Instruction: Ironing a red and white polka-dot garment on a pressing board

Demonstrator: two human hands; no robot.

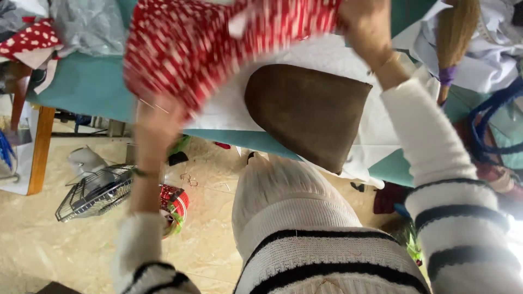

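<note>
I hold up a red fabric piece with white dots (218,38), spread between both hands above the table. My left hand (155,117) grips its lower left edge. My right hand (368,27) grips its upper right corner. Under the fabric lies a brown rounded pad (308,111) on white cloth (338,60), on a teal-covered table (87,84). The picture is blurred by motion. My sleeves are white with black stripes.
A wire fan guard (95,190) and a red round tin (174,209) lie on the tan floor at the left. A small broom (452,38) and blue cord (493,117) rest at the right. More dotted red cloth (30,38) sits at the far left.
</note>
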